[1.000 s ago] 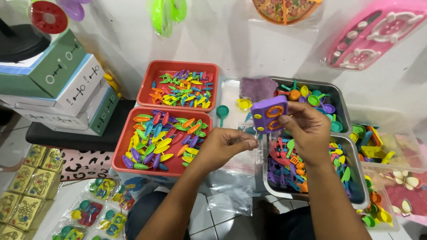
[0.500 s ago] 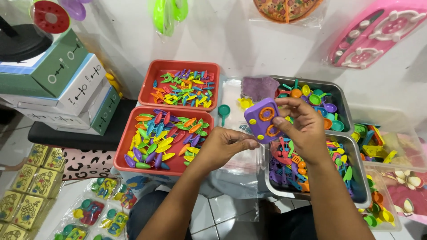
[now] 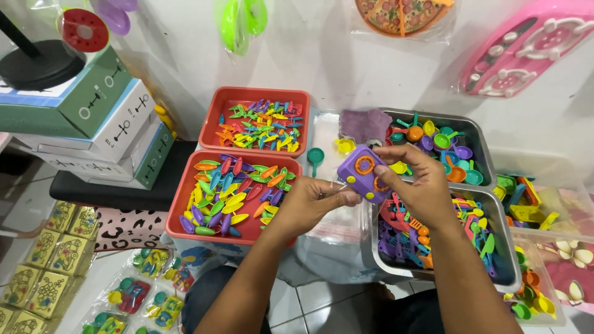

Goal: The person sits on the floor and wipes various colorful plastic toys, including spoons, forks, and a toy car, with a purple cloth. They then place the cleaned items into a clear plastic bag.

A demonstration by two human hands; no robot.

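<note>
At centre frame, the right hand (image 3: 416, 185) pinches a purple toy stove (image 3: 364, 174) with orange rings above clear plastic bags (image 3: 337, 230); the left hand (image 3: 314, 203), fingers curled together, touches its lower edge, beside the red tray (image 3: 183, 201).

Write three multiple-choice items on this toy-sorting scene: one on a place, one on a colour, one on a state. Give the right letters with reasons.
1. Where is the purple toy stove?
A. in the right hand
B. in a red tray
C. on the floor

2. What colour are the stove's two rings?
A. green
B. orange
C. white

3. How is the left hand?
A. flat and open
B. pinched on the clear plastic bag
C. resting in the near red tray

Answers: 1 A, the right hand's fingers grip it above the metal tray. 2 B, both rings show orange on purple. 3 B, thumb and fingers close at the bag's top edge.
</note>
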